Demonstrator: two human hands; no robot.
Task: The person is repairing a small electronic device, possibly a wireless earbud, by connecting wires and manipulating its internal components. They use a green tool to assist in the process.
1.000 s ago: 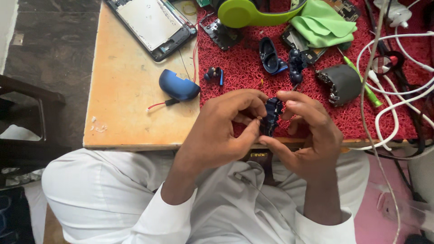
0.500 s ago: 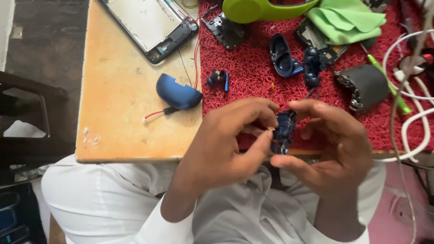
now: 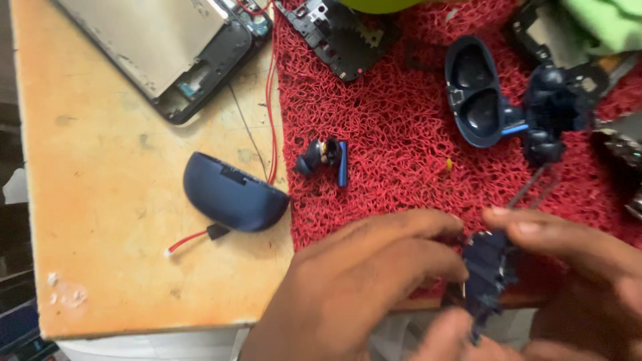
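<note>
My left hand [image 3: 354, 287] and my right hand [image 3: 575, 281] meet at the table's near edge, both pinching a small dark blue plastic inner part [image 3: 488, 274] between fingertips. Above them on the red mesh mat [image 3: 394, 113] lies a small dark blue earbud [image 3: 324, 157]. A dark blue open case tray [image 3: 475, 90] with two hollows lies farther back, joined to another dark blue piece [image 3: 552, 113]. A dark blue curved case shell [image 3: 231, 194] rests on the wooden table [image 3: 100, 200], left of the mat, with a red wire and small connector [image 3: 197, 237] beside it.
An opened phone body [image 3: 160, 47] lies at the back left of the table. A black circuit frame [image 3: 338, 33] sits on the mat's far side. A green cloth [image 3: 602, 20] is at the top right. A red wire [image 3: 271, 100] runs along the mat's left edge.
The view has closed in and shifted down toward the table. Both hands stay on the dark blue part, which now sits lower, at the table's near edge.
</note>
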